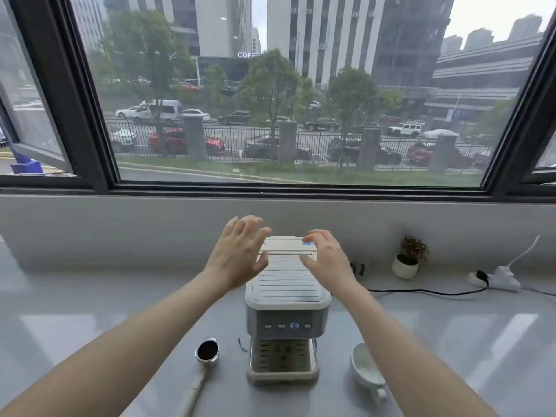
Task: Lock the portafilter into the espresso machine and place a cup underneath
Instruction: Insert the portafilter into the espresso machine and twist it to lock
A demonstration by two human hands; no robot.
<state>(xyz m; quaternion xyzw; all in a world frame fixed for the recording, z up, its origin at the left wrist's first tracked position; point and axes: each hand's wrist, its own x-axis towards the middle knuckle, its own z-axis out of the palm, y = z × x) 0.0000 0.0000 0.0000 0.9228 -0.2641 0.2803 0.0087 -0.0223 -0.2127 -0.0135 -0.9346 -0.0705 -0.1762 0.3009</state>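
A small grey and cream espresso machine [285, 311] stands on the pale counter, its drip tray [282, 371] bare. To its left lies the portafilter [207, 352], basket full of dark grounds, handle pointing toward me. A white cup [365, 370] rests on the counter to the machine's right, partly hidden by my right forearm. My left hand [237, 254] and my right hand [326, 260] hover above the back of the machine's top, fingers spread, holding nothing.
A wall and a large window rise behind the counter [90, 311]. A small potted plant [406, 263] and a white power strip [496, 279] with a black cord sit at the back right. A bit of blue tape [241, 346] lies beside the machine.
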